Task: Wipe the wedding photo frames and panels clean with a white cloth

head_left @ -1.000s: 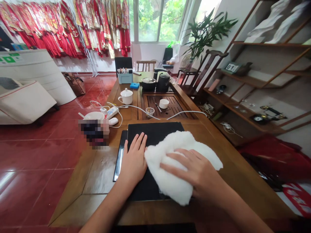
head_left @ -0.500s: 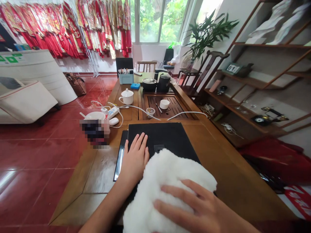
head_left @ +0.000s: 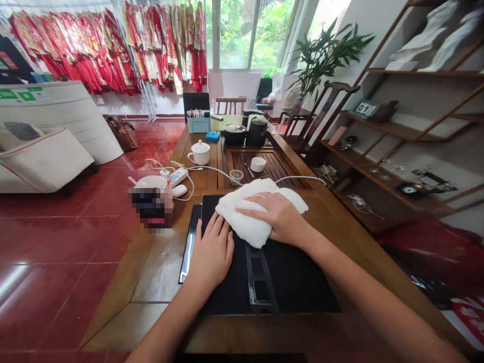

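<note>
My left hand lies flat on the left part of a matte black panel, its fingers stretched forward. A fluffy white cloth is bunched under my right hand, whose fingers press and grip it at the panel's far end. The cloth's left edge meets my left fingertips. Down the panel's middle runs a dark strip with rectangular windows. A glossy black sheet shows from beneath the panel's left side.
The wooden table holds a lidded white cup, a power strip, a white mouse and a tea tray with a small white bowl. A blurred dark object sits at the left edge. Shelves stand right.
My right hand has moved the white cloth away from me, from the near end of the panel to its far end, uncovering the dark strip. My left hand stays on the panel.
</note>
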`<state>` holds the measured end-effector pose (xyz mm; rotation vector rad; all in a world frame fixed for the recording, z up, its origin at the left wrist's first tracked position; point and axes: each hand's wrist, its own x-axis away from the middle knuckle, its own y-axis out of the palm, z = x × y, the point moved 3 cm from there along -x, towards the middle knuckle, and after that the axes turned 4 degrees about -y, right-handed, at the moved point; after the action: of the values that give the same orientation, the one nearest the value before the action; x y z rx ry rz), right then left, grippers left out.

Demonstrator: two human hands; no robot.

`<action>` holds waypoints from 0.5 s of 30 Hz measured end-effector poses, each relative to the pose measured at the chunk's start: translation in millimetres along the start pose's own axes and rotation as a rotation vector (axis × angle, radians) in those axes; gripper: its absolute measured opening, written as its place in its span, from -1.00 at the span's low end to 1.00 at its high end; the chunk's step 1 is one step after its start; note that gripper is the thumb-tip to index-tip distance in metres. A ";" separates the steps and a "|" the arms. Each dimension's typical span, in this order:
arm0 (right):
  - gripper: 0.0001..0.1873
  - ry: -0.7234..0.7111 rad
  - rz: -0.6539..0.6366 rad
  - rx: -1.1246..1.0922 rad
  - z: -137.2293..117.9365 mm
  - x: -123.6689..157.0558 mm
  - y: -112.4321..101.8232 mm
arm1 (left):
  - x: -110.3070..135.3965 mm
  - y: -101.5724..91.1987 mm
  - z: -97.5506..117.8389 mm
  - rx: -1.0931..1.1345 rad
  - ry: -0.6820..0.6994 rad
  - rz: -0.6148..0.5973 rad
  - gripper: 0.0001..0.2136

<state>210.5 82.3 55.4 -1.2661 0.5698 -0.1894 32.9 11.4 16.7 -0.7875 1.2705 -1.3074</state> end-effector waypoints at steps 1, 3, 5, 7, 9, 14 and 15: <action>-0.40 0.003 0.004 -0.031 -1.7 1.7 0.2 | -0.1 0.0 -0.1 -0.002 0.004 -0.002 -0.60; -0.44 -0.001 0.010 -0.080 -7.3 6.7 -1.2 | 0.3 0.3 -0.9 -0.005 0.012 -0.008 -0.60; -0.47 -0.017 0.023 -0.105 -14.5 13.3 -4.2 | 1.2 0.8 -2.1 -0.005 0.015 -0.015 -0.59; -0.48 -0.037 0.033 -0.109 -22.8 21.0 -7.6 | 2.1 1.6 -3.2 -0.002 0.018 -0.029 -0.56; -0.48 -0.040 0.035 -0.101 -31.9 29.6 -11.5 | 2.5 2.2 -4.2 -0.001 0.014 -0.042 -0.53; -0.56 -0.069 0.037 -0.126 -60.8 54.9 -26.9 | 1.1 3.3 -3.8 -0.014 -0.013 -0.055 -0.52; -0.59 -0.085 0.042 -0.135 -67.5 60.0 -30.6 | 0.8 3.1 -3.4 -0.017 -0.025 -0.048 -0.54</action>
<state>232.7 -10.4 53.8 -1.3845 0.5421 -0.0623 30.2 12.0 12.9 -0.8484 1.2511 -1.3233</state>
